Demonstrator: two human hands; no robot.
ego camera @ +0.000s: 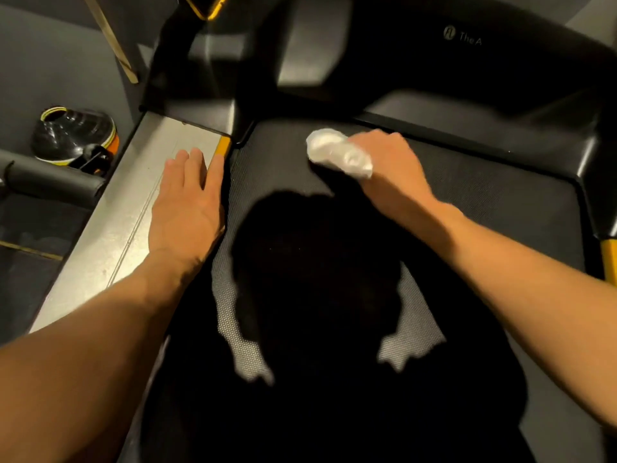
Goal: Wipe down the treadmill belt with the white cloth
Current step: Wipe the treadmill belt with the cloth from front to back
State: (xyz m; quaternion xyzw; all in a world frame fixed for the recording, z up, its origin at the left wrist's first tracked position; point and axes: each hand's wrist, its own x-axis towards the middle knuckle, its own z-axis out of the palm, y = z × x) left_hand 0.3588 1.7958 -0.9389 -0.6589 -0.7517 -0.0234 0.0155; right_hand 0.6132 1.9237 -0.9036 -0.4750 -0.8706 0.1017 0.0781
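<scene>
Gripping the crumpled white cloth [339, 153] in my right hand [390, 165], fingers curled around it, pressed on the black textured treadmill belt [467, 185] near its front. Left hand [187, 202] flat, fingers straight, on the grey side rail [110, 235].

Black shoe [75, 135] beside grey padded bar [50, 182]

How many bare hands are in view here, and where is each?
2. The left hand lies flat on the grey metal side rail; the right hand grips the crumpled white cloth on the black textured treadmill belt. No others visible.
</scene>
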